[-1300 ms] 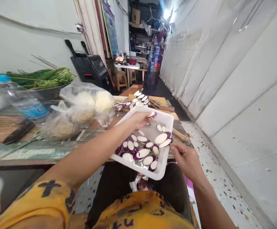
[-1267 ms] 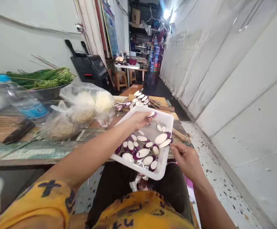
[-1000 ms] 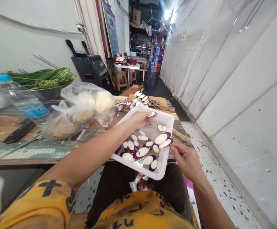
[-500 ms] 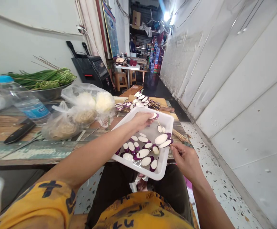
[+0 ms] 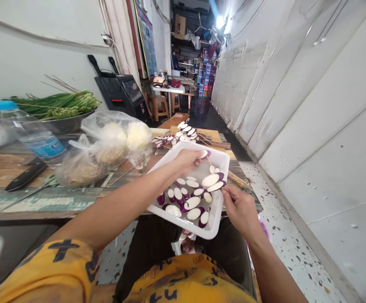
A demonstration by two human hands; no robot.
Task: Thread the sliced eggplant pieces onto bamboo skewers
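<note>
A white plastic tub (image 5: 220, 168) holds water with several oval eggplant slices (image 5: 192, 204), white-fleshed with purple skin, floating in it. Over its far side, my left hand (image 5: 187, 159) is closed on one eggplant slice (image 5: 205, 154). At the tub's right rim, my right hand (image 5: 239, 206) pinches the lower end of a thin bamboo skewer (image 5: 210, 160). Two slices on the skewer (image 5: 213, 182) sit just above these fingers. The skewer's upper end reaches the slice in my left hand; whether it has pierced it I cannot tell.
Beyond the tub, skewered eggplant slices (image 5: 187, 131) lie on a wooden board (image 5: 213, 134). Bare skewers (image 5: 240, 181) rest to the right. On the left are plastic bags (image 5: 82, 166) of food, a water bottle (image 5: 46, 143), a black-handled knife (image 5: 27, 174) and a bowl (image 5: 72, 122) of greens.
My right hand has moved slightly left with the skewer and its two slices. The floating slices have drifted a little to the right. My left hand has barely moved.
</note>
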